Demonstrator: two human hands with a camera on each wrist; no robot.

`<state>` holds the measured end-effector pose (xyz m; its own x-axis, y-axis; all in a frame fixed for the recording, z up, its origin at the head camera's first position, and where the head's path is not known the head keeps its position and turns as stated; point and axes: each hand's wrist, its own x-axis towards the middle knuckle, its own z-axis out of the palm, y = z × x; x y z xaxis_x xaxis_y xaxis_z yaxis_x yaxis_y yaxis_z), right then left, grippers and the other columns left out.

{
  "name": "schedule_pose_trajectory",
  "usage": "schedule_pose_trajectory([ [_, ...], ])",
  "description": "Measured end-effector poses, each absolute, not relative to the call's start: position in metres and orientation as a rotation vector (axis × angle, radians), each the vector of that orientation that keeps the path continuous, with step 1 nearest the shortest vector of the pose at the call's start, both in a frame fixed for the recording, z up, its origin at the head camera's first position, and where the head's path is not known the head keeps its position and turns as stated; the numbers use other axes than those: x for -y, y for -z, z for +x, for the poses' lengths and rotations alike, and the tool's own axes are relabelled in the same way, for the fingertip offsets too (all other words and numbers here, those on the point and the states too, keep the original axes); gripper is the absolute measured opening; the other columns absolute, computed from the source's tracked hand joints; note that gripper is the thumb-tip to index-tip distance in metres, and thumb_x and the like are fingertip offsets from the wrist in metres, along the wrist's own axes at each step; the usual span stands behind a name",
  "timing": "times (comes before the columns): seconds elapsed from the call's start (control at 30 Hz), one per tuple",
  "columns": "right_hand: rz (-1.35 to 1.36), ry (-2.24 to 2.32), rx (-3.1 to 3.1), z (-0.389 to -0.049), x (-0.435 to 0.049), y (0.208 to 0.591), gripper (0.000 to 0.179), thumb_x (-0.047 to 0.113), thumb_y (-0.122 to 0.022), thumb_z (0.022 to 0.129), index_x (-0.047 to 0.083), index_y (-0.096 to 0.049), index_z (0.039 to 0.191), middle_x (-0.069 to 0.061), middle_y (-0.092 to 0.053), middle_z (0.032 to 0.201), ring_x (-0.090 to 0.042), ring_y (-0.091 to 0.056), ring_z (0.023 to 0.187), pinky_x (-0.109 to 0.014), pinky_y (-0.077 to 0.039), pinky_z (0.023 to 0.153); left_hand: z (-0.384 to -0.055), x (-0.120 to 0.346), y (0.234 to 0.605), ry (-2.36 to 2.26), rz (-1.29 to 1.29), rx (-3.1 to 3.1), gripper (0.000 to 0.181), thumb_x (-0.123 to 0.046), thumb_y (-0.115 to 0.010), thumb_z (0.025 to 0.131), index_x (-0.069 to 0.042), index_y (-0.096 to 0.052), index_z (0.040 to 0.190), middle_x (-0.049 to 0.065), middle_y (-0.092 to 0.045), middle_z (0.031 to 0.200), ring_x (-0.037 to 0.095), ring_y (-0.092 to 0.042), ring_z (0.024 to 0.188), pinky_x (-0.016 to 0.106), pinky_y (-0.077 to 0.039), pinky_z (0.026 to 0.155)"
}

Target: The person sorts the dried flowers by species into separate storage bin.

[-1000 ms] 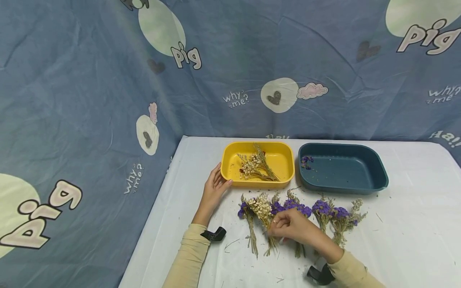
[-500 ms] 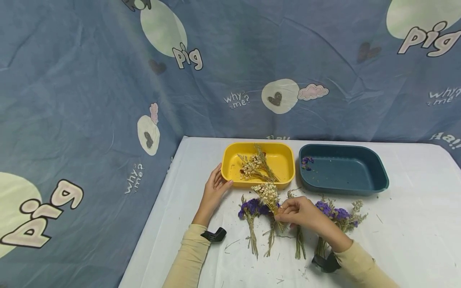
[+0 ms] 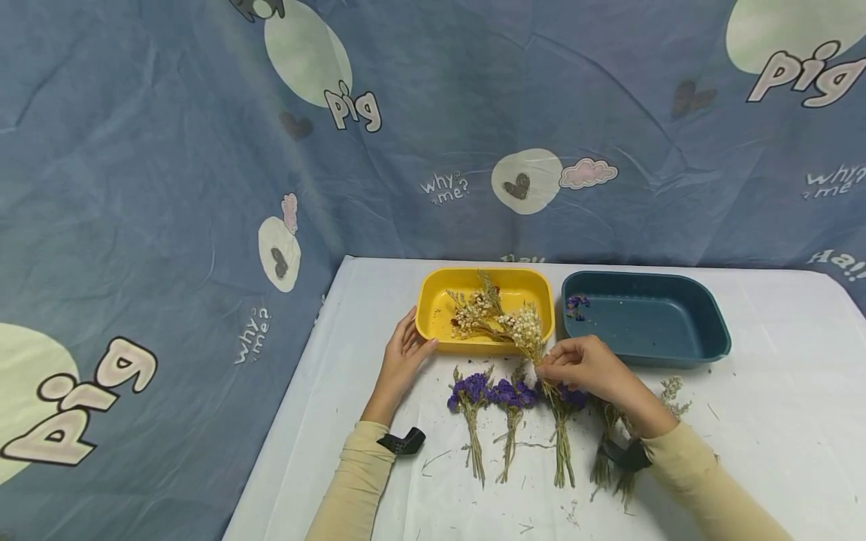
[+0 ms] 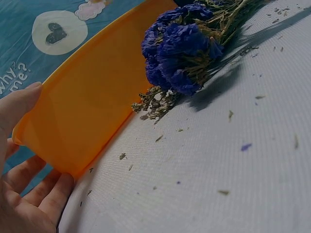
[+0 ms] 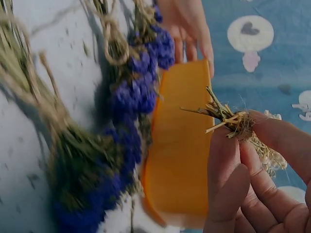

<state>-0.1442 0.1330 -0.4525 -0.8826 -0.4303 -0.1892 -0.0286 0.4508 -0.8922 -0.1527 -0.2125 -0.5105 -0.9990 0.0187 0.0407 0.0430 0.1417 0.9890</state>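
I am holding a little white flower bunch (image 3: 524, 324) in my right hand (image 3: 587, 368). My fingers (image 5: 228, 160) are pinching tight on its stem ends. The flower tops are hanging over the near rim of the yellow tray (image 3: 440, 300), at about 10 o'clock from my hand. The bunch's long side is running from my fingers at 4 o'clock up to the tray at 10 o'clock. I think it is not touching the other white bunch (image 3: 473, 312) in the tray, but it is hard to tell from here.

My left hand (image 3: 401, 359) is resting open against the tray's left corner, fingers straight. My right hand is the one nearer to the tray's middle.

A second ago my right hand was low on the surface (image 3: 764, 406), picking this bunch out of the row. Now it is lifted up and over the tray's edge. My left hand has not moved. The purple bunches (image 3: 504, 393) are lying in a row at 6 o'clock from the tray, tops pointing to 12 o'clock. The blue tray (image 3: 704, 315) is sitting at 3 o'clock from the yellow one.
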Motion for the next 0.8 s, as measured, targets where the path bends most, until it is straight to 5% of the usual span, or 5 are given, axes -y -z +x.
schedule_pose_trajectory([
  [0.8,-0.446,1.248,-2.417,-0.206,-0.126,0.436,0.022,0.022,-0.074,0.095,0.001,-0.079,0.099,-0.010,-0.076,0.079,-0.026,-0.068,0.069,-0.044,-0.061,0.063,-0.155,0.215,0.515,2.035,-0.087,2.370,0.080,-0.016,-0.072,0.098,-0.014,-0.027,0.164,0.014,-0.038,0.166,0.032,-0.040,0.153,0.040,-0.036,0.125],
])
